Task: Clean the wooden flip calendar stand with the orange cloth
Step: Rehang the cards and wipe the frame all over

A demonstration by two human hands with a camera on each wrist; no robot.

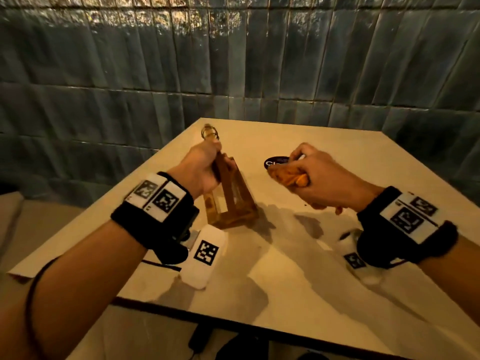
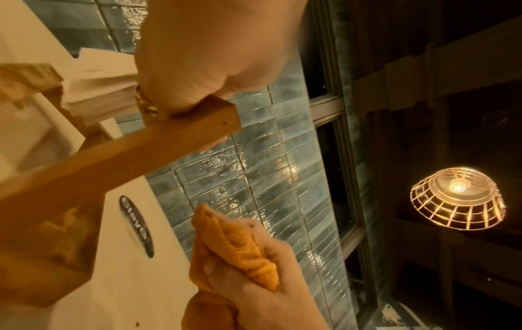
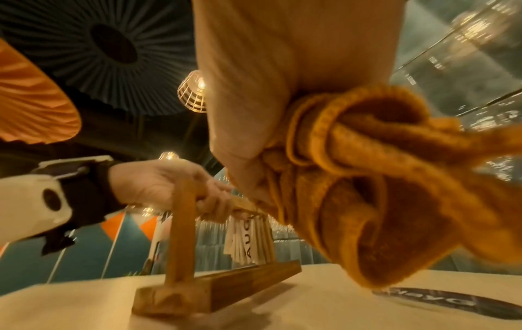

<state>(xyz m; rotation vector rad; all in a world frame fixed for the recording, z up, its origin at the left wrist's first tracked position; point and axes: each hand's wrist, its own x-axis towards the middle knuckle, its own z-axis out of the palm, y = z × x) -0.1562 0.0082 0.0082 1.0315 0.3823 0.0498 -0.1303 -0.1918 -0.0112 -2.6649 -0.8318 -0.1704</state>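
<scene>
The wooden flip calendar stand (image 1: 228,201) stands upright on the pale table (image 1: 298,268), left of centre. My left hand (image 1: 205,165) grips its top bar; white date cards (image 3: 248,241) hang below that bar. In the left wrist view the same hand (image 2: 214,55) wraps the stand's top bar (image 2: 158,143). My right hand (image 1: 311,175) holds the bunched orange cloth (image 1: 288,178) above the table, to the right of the stand and apart from it. The orange cloth (image 3: 381,178) fills the right wrist view, and the stand (image 3: 197,279) sits lower left there.
A dark oval sticker (image 1: 276,162) lies on the table just behind the cloth. A blue-green tiled wall (image 1: 233,68) rises behind the table. A lit wire-cage lamp (image 2: 457,198) hangs overhead. The table's near edge (image 1: 207,315) runs below my forearms.
</scene>
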